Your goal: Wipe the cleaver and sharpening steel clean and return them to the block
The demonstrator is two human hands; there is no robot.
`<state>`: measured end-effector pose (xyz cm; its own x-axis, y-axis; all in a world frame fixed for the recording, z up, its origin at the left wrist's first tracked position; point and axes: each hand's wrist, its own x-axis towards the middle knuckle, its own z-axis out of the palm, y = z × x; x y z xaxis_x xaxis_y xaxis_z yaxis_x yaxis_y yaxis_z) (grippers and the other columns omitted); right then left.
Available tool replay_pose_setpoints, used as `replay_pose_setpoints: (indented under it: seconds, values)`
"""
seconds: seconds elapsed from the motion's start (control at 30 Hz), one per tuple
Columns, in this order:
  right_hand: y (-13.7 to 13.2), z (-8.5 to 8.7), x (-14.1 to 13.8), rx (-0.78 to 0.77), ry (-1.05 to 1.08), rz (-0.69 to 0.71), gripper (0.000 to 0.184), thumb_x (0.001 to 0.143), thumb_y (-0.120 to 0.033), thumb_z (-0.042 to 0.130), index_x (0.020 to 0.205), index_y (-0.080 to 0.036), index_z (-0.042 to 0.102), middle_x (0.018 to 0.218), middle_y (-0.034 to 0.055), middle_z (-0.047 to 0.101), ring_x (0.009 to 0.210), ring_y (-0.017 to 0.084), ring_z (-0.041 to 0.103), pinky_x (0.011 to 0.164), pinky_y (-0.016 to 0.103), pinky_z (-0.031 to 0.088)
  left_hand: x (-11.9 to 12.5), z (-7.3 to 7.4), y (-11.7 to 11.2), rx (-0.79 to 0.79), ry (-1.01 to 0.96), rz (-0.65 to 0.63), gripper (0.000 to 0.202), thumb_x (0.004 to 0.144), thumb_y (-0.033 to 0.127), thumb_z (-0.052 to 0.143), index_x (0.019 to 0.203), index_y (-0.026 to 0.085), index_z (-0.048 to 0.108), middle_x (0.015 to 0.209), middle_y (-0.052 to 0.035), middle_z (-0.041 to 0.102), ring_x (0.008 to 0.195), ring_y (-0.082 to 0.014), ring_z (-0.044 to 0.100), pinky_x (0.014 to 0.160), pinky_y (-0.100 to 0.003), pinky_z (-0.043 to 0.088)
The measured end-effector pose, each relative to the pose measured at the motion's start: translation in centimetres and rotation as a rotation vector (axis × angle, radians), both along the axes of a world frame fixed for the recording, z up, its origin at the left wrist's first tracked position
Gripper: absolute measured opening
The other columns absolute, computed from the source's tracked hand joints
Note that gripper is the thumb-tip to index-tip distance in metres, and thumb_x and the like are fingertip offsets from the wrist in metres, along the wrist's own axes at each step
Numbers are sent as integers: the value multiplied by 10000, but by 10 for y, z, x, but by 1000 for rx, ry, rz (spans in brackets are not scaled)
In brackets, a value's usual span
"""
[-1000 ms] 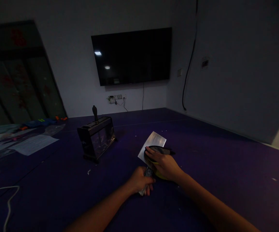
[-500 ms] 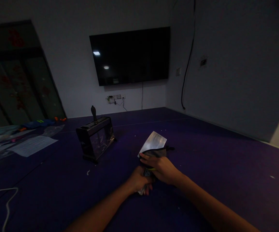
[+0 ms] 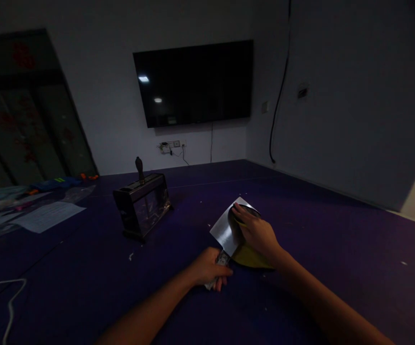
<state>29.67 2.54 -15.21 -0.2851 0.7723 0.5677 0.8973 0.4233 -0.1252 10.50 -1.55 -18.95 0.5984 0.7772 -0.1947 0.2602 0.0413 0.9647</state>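
Observation:
My left hand [image 3: 207,270] is closed on the lower corner of a shiny silver sheet [image 3: 225,230] that lies on the dark purple table [image 3: 318,239]. My right hand [image 3: 255,232] presses a dark pad with a yellow underside [image 3: 248,256] onto the sheet's far part, fingers curled over it. Part of the sheet is hidden under the pad and my right hand. The room is dim, so what my left hand pinches besides the sheet is unclear.
A dark box-shaped device with an upright lever handle [image 3: 142,203] stands left of the sheet. Papers and plastic bags [image 3: 45,215] lie at the far left, a white cable [image 3: 11,302] at the near left. A black TV [image 3: 195,81] hangs on the wall.
My right hand has slid the pad away from me along the sheet, from near my left hand to the sheet's far end. My left hand has stayed in place.

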Motion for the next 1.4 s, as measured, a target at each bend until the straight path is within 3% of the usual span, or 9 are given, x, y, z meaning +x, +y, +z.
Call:
replay_pose_setpoints:
  seconds: [0.13,0.23,0.4,0.67,0.87,1.13,1.4]
  values:
    - [4,4,9,22,50,-92,469,831,-186,380,1292,-246,442,1394,-5,367,1065,219,565,790,340,517,-1,0,0,-10,-31,-13,286,586,344,667,642,133,483,491,0,563,340,-95,487,318,-174,324]
    - [5,4,12,36,60,-53,443,868,-261,355,1304,-240,427,1393,6,368,1099,218,542,810,342,508,-1,0,-1,-13,-27,8,312,587,368,677,652,130,486,510,-8,573,344,-91,486,328,-177,329]
    - [1,-2,5,25,22,92,470,883,-350,340,1319,-192,411,1398,64,356,1147,239,501,836,370,491,1,-1,-2,-13,-1,51,308,600,382,656,572,125,488,460,-4,540,336,-93,476,328,-187,333]
    - [-22,-1,-27,-126,-57,446,449,854,-228,380,1296,-193,450,1408,45,332,1158,198,493,921,324,440,6,-5,-1,-44,-41,158,235,591,307,637,544,126,494,439,2,525,309,-98,456,320,-203,336]
    - [-29,-1,-35,-164,-67,596,458,853,-234,397,1309,-203,433,1416,49,309,1146,193,505,935,314,427,8,-5,-3,-14,-39,201,233,599,319,606,528,121,507,430,0,508,315,-84,437,336,-203,325]
    - [-27,-2,-36,-149,-62,531,444,869,-236,371,1309,-224,430,1414,25,321,1149,186,501,928,309,436,7,-5,-3,0,-37,178,199,618,275,595,537,129,486,419,8,495,297,-89,433,321,-200,319]
    - [-10,-3,-19,-16,2,273,438,879,-257,362,1312,-252,419,1406,18,339,1107,205,536,861,340,490,5,-1,-4,29,44,112,134,633,210,582,647,140,469,458,24,534,318,-92,466,313,-180,334]
